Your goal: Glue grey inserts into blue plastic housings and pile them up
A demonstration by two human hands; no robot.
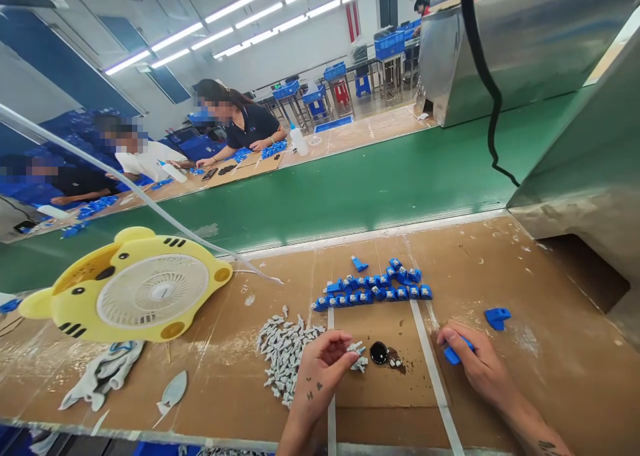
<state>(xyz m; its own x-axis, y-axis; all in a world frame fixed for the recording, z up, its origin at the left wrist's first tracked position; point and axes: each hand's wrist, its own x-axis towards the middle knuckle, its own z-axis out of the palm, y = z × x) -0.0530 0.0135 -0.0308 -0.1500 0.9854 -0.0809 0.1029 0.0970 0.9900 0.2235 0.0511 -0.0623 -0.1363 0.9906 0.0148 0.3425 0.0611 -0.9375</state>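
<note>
My left hand [319,371] is curled, thumb and index finger closing on a small grey plastic part [357,348] at their tips. A few similar parts lie just below the fingertips. Beside this hand spreads a pile of small grey plastic parts [283,353]. My right hand [475,357] is closed around a blue plastic piece [456,353], partly hidden by the fingers. Between my hands, a small round dish of black liquid [379,353] sits on a cardboard sheet [375,395], with dark smears and pale bits beside it. Beyond them stand rows of blue plastic pieces [373,297].
Another blue piece [497,318] lies at the right. At left are a yellow animal-shaped fan [155,293], a glove [105,373] and a leaf-shaped piece [174,391]. A green conveyor belt [325,206] runs behind, with co-workers across it. A metal housing [590,176] stands at right.
</note>
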